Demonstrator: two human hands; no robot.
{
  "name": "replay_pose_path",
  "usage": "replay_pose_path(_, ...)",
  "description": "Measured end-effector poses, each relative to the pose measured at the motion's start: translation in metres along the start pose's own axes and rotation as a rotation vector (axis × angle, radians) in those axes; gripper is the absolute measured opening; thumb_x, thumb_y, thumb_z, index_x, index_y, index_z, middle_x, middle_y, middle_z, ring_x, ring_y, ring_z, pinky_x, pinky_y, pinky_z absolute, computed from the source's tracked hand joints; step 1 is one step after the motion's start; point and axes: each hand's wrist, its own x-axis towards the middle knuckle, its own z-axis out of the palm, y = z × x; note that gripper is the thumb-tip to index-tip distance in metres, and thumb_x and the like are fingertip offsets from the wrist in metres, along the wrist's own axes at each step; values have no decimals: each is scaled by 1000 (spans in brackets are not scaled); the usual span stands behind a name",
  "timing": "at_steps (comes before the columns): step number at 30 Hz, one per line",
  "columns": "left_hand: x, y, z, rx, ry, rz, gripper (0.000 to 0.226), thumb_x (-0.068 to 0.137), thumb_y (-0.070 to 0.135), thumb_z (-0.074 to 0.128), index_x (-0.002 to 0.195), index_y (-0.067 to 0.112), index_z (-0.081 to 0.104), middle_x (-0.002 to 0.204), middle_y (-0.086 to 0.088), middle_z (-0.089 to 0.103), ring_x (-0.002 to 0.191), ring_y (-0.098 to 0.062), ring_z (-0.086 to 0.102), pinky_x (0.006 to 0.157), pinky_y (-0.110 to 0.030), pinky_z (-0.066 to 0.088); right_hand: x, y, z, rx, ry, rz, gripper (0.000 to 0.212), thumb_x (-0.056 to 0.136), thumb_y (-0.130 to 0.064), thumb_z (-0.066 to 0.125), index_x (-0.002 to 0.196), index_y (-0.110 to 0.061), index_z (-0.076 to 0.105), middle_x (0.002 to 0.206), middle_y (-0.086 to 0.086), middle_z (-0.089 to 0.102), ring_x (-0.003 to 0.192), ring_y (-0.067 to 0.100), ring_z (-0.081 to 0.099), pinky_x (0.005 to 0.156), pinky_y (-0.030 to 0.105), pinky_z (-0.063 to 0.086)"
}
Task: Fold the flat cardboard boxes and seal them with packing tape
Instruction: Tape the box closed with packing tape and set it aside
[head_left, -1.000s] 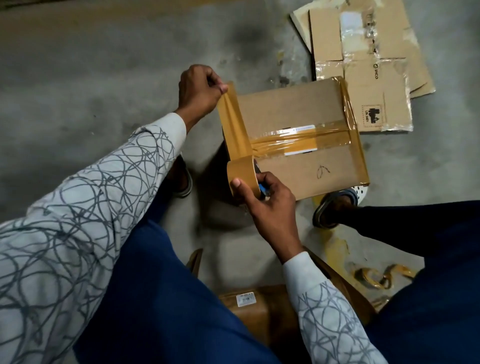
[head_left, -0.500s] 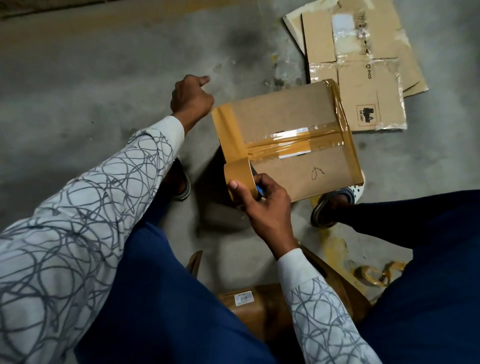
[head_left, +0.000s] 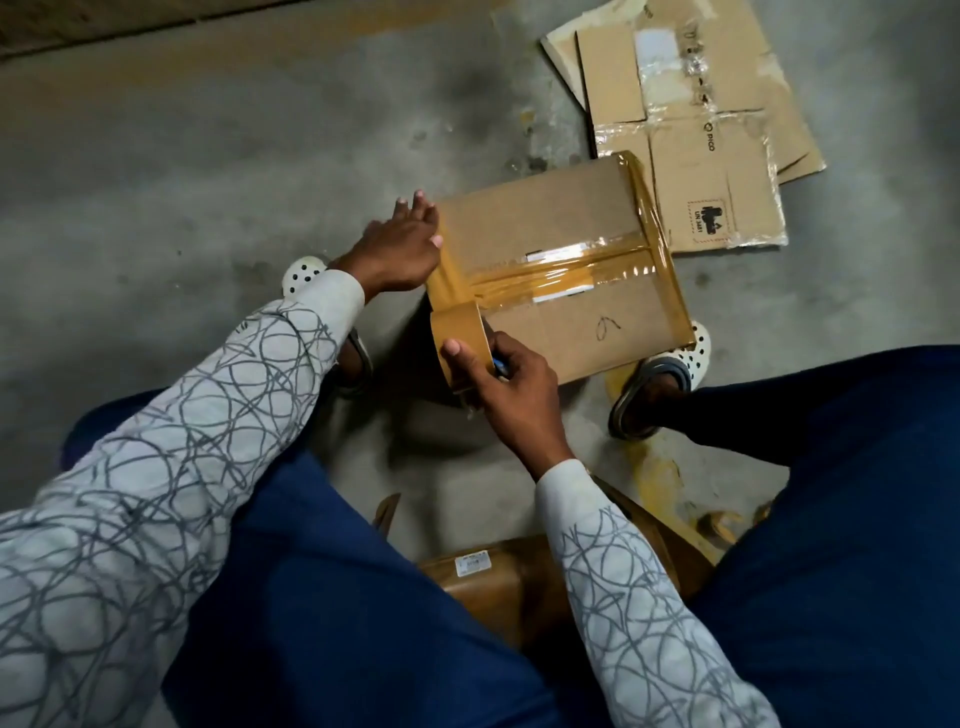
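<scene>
A folded cardboard box (head_left: 561, 228) stands on the concrete floor between my feet, with brown tape across its middle seam and down its right edge. A fresh strip of brown tape (head_left: 448, 283) runs down the box's left edge to the tape roll (head_left: 460, 340). My left hand (head_left: 397, 249) lies flat with straight fingers, pressing that strip against the box's left side. At the box's lower left corner, my right hand (head_left: 506, 387) grips the roll.
Flattened cardboard boxes (head_left: 691, 119) lie on the floor behind the box at the upper right. Another taped brown box (head_left: 498, 582) sits under me between my knees. My spotted shoes (head_left: 657, 384) flank the box. Tape scraps (head_left: 719, 525) lie at the right.
My left hand let go of the tape end at the box's top left corner, swung away, and now presses flat on the strip along the left edge. The right hand kept the roll.
</scene>
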Motion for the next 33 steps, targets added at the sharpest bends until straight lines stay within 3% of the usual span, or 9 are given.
replay_pose_path(2,0,-3,2,22,-9,-15,56,108,29,21,159,12,6,167,-7,-7,154,-28,-6,121,-58,8,-4,-2,2,-2,-1,12,37,87,-56,69,106,-24,74,97,-9,75,93,4,69,85,40,59)
replay_pose_path(5,-1,-6,2,32,-5,-28,55,107,32,20,159,17,8,167,-1,-6,154,-27,-7,119,-62,7,-17,-3,8,-84,72,-6,38,88,-54,68,109,-23,74,97,-8,76,92,6,69,84,34,58)
replay_pose_path(8,-2,-7,2,38,19,-16,55,107,32,21,159,18,11,167,1,-3,154,-29,-4,118,-64,11,-36,6,7,-99,112,14,33,90,-52,68,100,-21,73,90,-9,74,83,1,67,76,28,58)
replay_pose_path(14,-2,-11,2,35,28,-4,54,107,32,22,159,20,13,167,3,0,153,-32,0,116,-66,15,-46,7,-7,-267,128,35,41,86,-60,67,95,-20,72,89,-3,74,82,11,68,74,30,56)
replay_pose_path(20,-1,-12,-2,19,88,-31,50,106,30,25,155,22,27,164,-6,21,151,-36,12,115,-63,20,-73,43,-19,-375,115,178,52,82,-68,64,93,-18,72,90,0,73,85,17,68,70,28,51)
replay_pose_path(25,3,-21,-2,-15,37,-7,58,99,40,17,154,24,26,164,-3,21,148,-42,17,113,-65,25,-74,49,-15,-414,91,190,54,83,-68,63,104,-19,72,98,2,73,91,19,66,81,35,55)
replay_pose_path(29,4,-18,-1,-56,38,-36,56,102,39,20,155,23,26,163,-4,24,149,-40,16,114,-64,24,-72,52,-12,-375,44,268,51,84,-64,66,107,-18,71,101,0,70,90,14,62,77,26,45)
replay_pose_path(33,5,-19,1,-91,59,-46,57,102,40,23,156,23,25,163,-6,25,150,-40,16,114,-63,24,-64,58,-15,-378,52,318,57,82,-69,64,109,-20,72,102,1,68,99,20,60,80,30,45)
